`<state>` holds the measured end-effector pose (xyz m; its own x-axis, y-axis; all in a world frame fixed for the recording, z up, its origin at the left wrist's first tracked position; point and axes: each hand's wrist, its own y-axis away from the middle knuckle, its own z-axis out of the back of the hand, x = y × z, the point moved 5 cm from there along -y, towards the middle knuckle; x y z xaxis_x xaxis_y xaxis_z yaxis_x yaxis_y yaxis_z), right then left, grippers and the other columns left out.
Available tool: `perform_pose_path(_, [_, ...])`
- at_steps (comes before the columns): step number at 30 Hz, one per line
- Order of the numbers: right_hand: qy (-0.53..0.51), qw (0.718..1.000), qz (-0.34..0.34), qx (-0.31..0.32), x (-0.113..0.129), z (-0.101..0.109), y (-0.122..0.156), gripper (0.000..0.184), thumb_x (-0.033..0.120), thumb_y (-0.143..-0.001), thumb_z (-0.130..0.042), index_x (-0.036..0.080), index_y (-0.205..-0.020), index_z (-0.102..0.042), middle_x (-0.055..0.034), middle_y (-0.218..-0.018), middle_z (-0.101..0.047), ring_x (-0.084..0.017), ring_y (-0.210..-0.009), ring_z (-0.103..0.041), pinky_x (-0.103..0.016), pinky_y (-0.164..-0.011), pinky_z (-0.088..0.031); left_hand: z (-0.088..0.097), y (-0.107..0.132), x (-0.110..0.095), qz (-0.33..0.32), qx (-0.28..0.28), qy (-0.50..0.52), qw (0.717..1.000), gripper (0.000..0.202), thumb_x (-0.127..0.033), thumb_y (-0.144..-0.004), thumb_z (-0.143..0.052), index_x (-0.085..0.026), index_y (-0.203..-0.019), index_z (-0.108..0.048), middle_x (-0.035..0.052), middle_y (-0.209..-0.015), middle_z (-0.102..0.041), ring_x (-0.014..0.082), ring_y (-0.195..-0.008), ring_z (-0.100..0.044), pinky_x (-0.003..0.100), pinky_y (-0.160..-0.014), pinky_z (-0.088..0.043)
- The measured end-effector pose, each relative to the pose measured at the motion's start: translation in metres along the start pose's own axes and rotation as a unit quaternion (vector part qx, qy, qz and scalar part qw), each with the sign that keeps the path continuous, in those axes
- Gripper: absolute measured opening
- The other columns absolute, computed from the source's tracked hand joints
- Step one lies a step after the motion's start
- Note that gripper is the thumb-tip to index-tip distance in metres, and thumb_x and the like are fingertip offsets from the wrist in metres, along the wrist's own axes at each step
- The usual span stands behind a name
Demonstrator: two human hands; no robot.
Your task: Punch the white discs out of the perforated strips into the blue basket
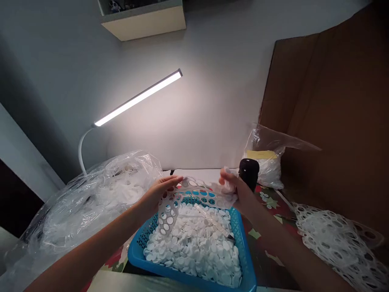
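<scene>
Both my hands hold up a thin, white strip with round holes [223, 199] above a blue plastic basket [131, 256]. My left hand [158, 194] pinches the strip's left end, and a piece of it with rows of holes hangs down below. My right hand [240, 190] is closed around the bunched right end. Many small white discs [197, 247] fill the basket underneath. A clear strip-like piece lies on top of the discs.
A large clear plastic bag [100, 207] of white material is on the left. At right lies a heap of holed white strips [337, 243]. A black object [248, 172], a clear bag [269, 172] and cardboard [322, 105] stand behind. A lit lamp [138, 98] hangs above.
</scene>
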<state>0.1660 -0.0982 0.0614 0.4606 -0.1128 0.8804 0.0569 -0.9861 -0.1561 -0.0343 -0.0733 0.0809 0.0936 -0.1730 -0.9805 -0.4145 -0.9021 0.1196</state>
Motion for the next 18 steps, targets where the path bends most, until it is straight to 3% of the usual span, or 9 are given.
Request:
perform_pose_path(4, [0.081,0.980,-0.071,0.165,-0.008,-0.018,0.011,0.036,0.021,-0.047,-0.083,0.015,-0.058,-0.049,0.0082,-0.046,-0.042,-0.004,-0.040,-0.036,-0.015,-0.037,-0.027,0.001,0.003,0.011,0.051,0.012,0.071,0.996,0.022,-0.033,-0.066,-0.072,-0.013,-0.071,-0.063,-0.0012,-0.056,-0.056,0.0072,-0.045,-0.049,0.017,-0.041,-0.032])
perform_pose_path(7, [0.179,0.942,-0.130,0.253,-0.012,-0.032,0.021,0.041,0.022,-0.053,-0.082,0.019,-0.079,-0.050,0.0071,-0.060,-0.050,-0.007,-0.050,-0.045,-0.016,-0.045,-0.039,-0.001,0.005,0.018,0.085,0.039,0.121,0.988,0.022,-0.031,-0.067,-0.069,-0.012,-0.062,-0.057,-0.0017,-0.053,-0.053,0.0073,-0.044,-0.047,0.018,-0.042,-0.032])
perform_pose_path(10, [0.260,0.915,-0.155,0.267,-0.012,-0.037,0.026,0.046,0.033,-0.059,-0.079,0.022,-0.091,-0.047,0.0082,-0.062,-0.047,-0.007,-0.052,-0.044,-0.016,-0.046,-0.039,0.002,0.007,0.022,0.096,0.053,0.145,0.983,0.023,-0.030,-0.066,-0.066,-0.014,-0.057,-0.051,-0.0054,-0.046,-0.042,0.0062,-0.040,-0.040,0.018,-0.040,-0.030])
perform_pose_path(13, [0.317,0.900,-0.136,0.265,-0.009,-0.035,0.024,0.043,0.039,-0.064,-0.075,0.023,-0.095,-0.051,0.0073,-0.063,-0.045,-0.006,-0.052,-0.041,-0.016,-0.045,-0.034,0.006,0.008,0.024,0.106,0.065,0.153,0.980,0.023,-0.029,-0.064,-0.063,-0.015,-0.057,-0.046,-0.0057,-0.046,-0.037,0.0071,-0.040,-0.039,0.018,-0.040,-0.029])
perform_pose_path(18, [0.397,0.863,-0.089,0.298,-0.003,-0.028,0.021,0.024,0.041,-0.074,-0.065,0.020,-0.086,-0.062,0.0037,-0.065,-0.049,-0.008,-0.053,-0.039,-0.019,-0.046,-0.030,0.008,0.009,0.027,0.107,0.131,0.144,0.975,0.018,-0.028,-0.062,-0.055,-0.015,-0.059,-0.044,-0.0050,-0.050,-0.034,0.0074,-0.044,-0.036,0.018,-0.044,-0.032])
